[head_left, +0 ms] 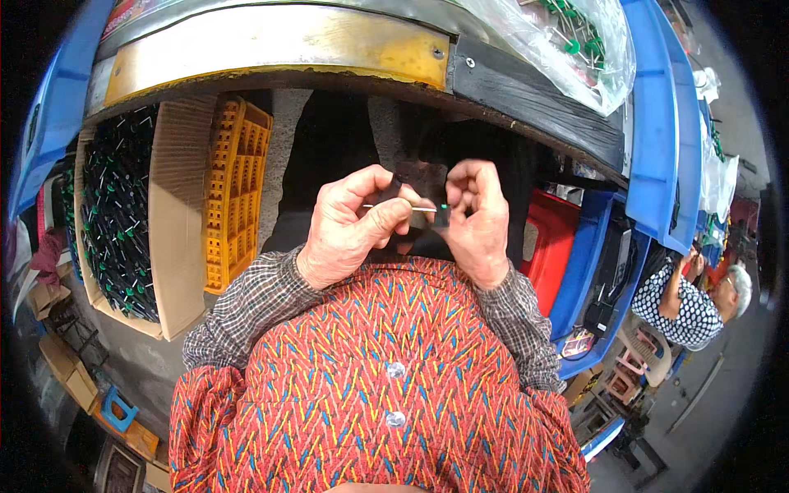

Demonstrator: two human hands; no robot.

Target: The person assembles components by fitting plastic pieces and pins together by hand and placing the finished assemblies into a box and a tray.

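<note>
hands (353, 226): two, both the wearer's own
thin metal pins held (423, 209): one
small dark pieces held (441, 216): one
cardboard boxes of dark green-tipped parts (177, 222): one; parts too many to count
yellow crates (238, 189): one
clear bags of green-tipped parts (567, 45): one
other people (694, 300): one

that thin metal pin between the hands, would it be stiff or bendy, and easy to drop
The pin looks like a straight thin rod spanning left hand to right hand without sagging, so probably stiff. It is very slender, so likely light and easy to lose from a fingertip pinch. Being apparently round, it would probably roll if set down.
</note>
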